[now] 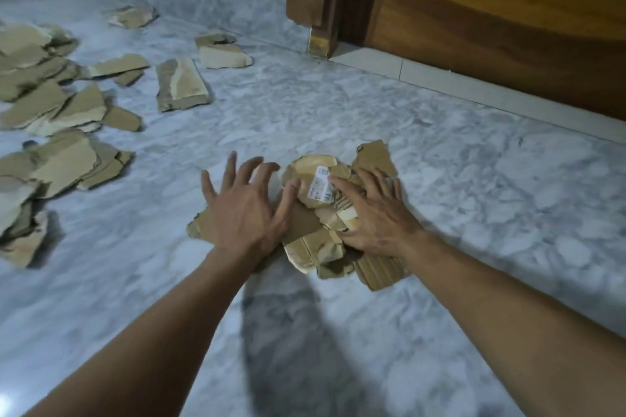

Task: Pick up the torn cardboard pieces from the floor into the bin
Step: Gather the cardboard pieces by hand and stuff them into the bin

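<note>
We log a small heap of torn cardboard point(316, 249) on the grey marble floor point(305, 112), close in front of us; a white printed label point(320, 188) shows on its top piece. Left hand point(244, 210): fingers splayed and straight, grasping nothing; palm over the heap's left edge, thumb touching the crumpled top. Right hand point(376, 213): laid flat on the heap's right side, fingers spread and only slightly bent, pressing rather than clasping. More scattered cardboard pieces point(50, 105) lie well apart at far left; one long strip point(181, 85) lies alone beyond them. A wooden door point(491, 44) stands at upper right.
</note>
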Demonstrator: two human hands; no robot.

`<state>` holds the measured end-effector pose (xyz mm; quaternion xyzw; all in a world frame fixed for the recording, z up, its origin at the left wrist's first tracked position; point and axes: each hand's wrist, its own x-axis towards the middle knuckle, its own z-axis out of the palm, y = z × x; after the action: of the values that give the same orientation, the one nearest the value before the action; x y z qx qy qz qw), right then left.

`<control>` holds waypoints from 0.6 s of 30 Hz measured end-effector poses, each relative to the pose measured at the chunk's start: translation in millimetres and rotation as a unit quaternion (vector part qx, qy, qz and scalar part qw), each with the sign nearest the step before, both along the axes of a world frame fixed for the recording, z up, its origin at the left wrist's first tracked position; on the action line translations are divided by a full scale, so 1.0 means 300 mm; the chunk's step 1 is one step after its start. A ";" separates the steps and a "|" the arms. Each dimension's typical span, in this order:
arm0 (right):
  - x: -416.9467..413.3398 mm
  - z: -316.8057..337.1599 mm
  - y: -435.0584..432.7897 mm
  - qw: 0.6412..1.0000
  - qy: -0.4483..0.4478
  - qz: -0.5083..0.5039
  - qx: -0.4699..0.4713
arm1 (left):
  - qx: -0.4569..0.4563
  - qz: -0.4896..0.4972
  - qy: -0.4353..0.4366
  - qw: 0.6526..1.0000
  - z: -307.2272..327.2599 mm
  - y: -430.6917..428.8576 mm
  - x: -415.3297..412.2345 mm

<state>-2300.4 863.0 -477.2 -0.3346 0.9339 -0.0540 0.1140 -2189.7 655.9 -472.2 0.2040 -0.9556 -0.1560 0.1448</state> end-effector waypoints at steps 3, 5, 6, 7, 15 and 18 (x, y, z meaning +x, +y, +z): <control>0.060 0.029 0.011 1.000 -0.007 0.029 0.009 | 0.024 0.009 -0.137 0.990 -0.012 0.036 0.111; 0.101 0.062 0.029 0.998 -0.051 0.038 -0.003 | 0.030 -0.029 -0.156 0.987 -0.027 0.060 0.138; 0.117 0.090 0.044 0.995 -0.086 0.041 -0.006 | 0.033 -0.032 -0.151 0.987 -0.034 0.063 0.136; 0.130 0.122 0.058 0.991 -0.122 0.048 -0.004 | 0.033 -0.033 -0.147 0.988 -0.038 0.063 0.134; -0.001 0.181 0.024 0.950 -0.178 -0.225 -0.126 | 0.084 -0.124 -0.058 0.987 -0.039 0.112 0.194; 0.044 0.100 -0.013 0.958 -0.189 -0.213 -0.039 | 0.051 -0.133 -0.105 0.984 -0.032 0.156 0.206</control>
<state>-2287.2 859.2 -447.2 -0.1161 0.9422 -0.1755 0.2608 -2128.0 702.8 -481.8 0.0970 -0.9749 -0.1999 0.0114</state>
